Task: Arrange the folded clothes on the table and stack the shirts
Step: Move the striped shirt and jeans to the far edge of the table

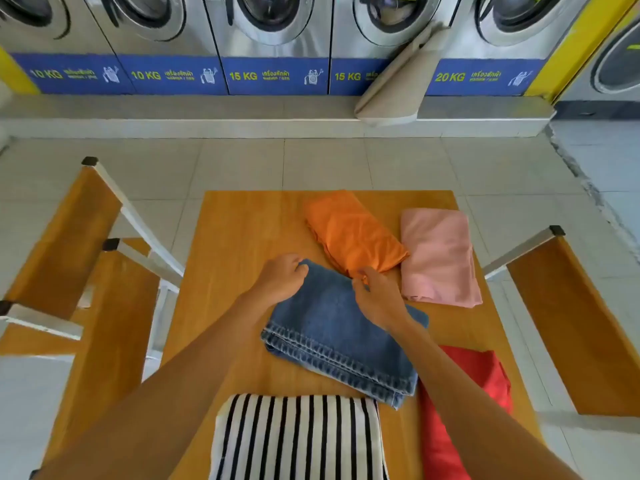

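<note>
desk: wooden top (pixel 235 237), five folded pieces spread over it, tiled floor all around
jeans: folded blue denim (pixel 339 341) sitting mid-desk at a bit of an angle, stitched hems facing the near-left, far edge up by the hands
left hand: (pixel 282 277) curled over the far-left corner of the jeans, fingers closed on the denim edge, so yeah it's gripping the jeans
right hand: (pixel 379 296) on the far-right corner of the jeans, right where the orange piece's near corner meets it; fingers pinched shut, and there's a bit of orange showing at the fingertips, so honestly can't tell whether it's got the denim, the orange cloth, or both
orange shirt: (pixel 353 230) folded, lying diagonally at the far side of the desk, near corner touching the jeans
pink shirt: (pixel 438 254) folded, just right of the orange one, edges touching or slightly overlapped, close to the desk's right edge
red shirt: (pixel 485 379) near-right, partly hidden under the right forearm, touching the jeans' right corner
striped shirt: black-and-white stripes (pixel 298 438), nearest the camera at the front edge, just short of the jeans
chairs: wood and metal frames, two on the left (pixel 69 220), one on the right (pixel 571 306)
background: row of front-load washers (pixel 273 36) with blue 10/15/20 KG labels, a beige folded thing (pixel 398 81) leaning on them
</note>
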`<action>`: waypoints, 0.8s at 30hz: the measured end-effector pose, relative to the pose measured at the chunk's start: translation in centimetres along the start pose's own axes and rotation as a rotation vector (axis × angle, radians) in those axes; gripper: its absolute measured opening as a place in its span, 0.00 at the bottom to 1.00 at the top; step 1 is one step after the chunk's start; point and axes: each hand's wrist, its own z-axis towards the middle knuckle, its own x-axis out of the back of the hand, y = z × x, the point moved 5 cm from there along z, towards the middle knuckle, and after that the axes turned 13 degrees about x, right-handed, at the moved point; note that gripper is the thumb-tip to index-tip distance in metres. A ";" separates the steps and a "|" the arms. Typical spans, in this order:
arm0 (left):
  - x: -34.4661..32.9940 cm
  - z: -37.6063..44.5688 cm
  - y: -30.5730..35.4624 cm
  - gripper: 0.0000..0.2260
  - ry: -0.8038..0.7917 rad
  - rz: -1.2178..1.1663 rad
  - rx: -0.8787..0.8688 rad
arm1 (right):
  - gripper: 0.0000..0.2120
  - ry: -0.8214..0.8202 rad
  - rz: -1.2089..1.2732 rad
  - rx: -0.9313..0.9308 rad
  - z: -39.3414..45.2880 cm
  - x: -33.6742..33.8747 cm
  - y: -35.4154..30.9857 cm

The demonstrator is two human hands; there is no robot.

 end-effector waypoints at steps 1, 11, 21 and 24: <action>-0.1 0.5 -0.1 0.22 -0.008 0.002 0.015 | 0.09 0.015 -0.020 0.005 0.3 -0.3 0.4; -2.4 -0.6 -5.1 0.20 -0.047 -0.068 0.086 | 0.15 -0.002 -0.245 0.037 -4.1 -2.0 -1.3; -3.8 -11.3 -13.6 0.23 0.035 -0.237 0.198 | 0.05 -0.040 -0.247 0.259 -15.8 -3.9 -2.4; -4.7 -15.2 -16.1 0.29 0.223 -0.211 0.355 | 0.06 -0.114 -0.282 0.293 -18.8 -3.6 -1.5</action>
